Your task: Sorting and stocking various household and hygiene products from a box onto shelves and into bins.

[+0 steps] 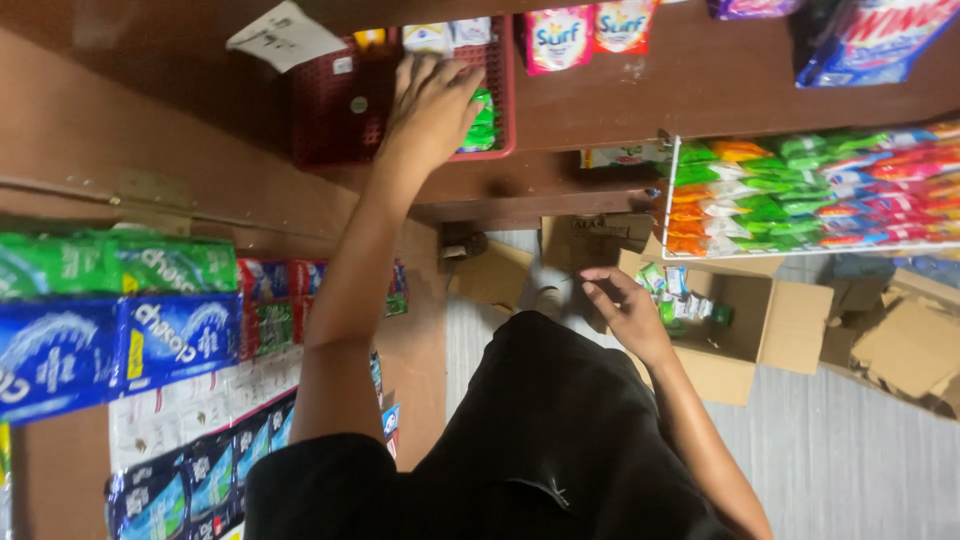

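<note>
Stocking of a shelf basket looks to be the step in hand: your left hand (432, 105) reaches up into a red plastic basket (335, 115) on the brown wooden shelf (700, 85), fingers curled over a bunch of green sachets (482, 125) that sits just under your fingertips, inside the basket's right end. Your right hand (622, 310) hangs low, fingers loosely spread and empty, just beside an open cardboard box (770, 330) holding more small green and white sachets (680, 300). Judging by this, the next move calls for settling the glossy, crinkled packets squarely against the basket wall.
</note>
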